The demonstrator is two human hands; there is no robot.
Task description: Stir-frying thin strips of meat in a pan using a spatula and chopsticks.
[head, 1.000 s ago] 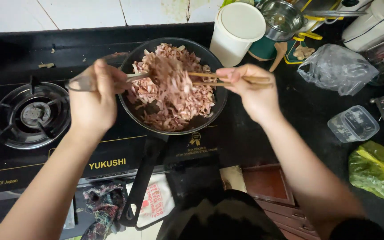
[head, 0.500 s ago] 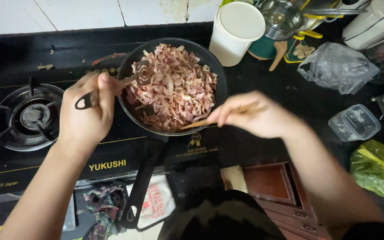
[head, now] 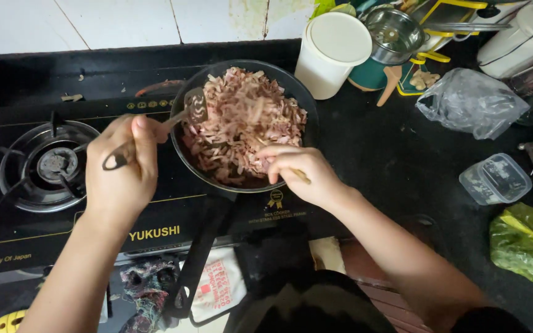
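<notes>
While the black stove (head: 63,203) fills the left of the table (head: 414,166), the pan (head: 186,157) of chopped meat (head: 242,126) sits on its right burner. Left hand (head: 121,176) fisted around a spatula (head: 180,114) at the pan's left rim. Right hand (head: 300,172) pinching chopsticks (head: 300,177) at the near rim. White tub (head: 331,55) far right.

Pan (head: 303,111) sits on stove's (head: 63,240) right side, w/ chopped meat (head: 242,126) in it; burner (head: 47,163) to its left. Lidded canister (head: 331,55) behind pan on the right, plastic bag (head: 470,102) & small tub (head: 495,179) further right on counter (head: 396,160). Leafy bundle (head: 525,243) in front of tub.
</notes>
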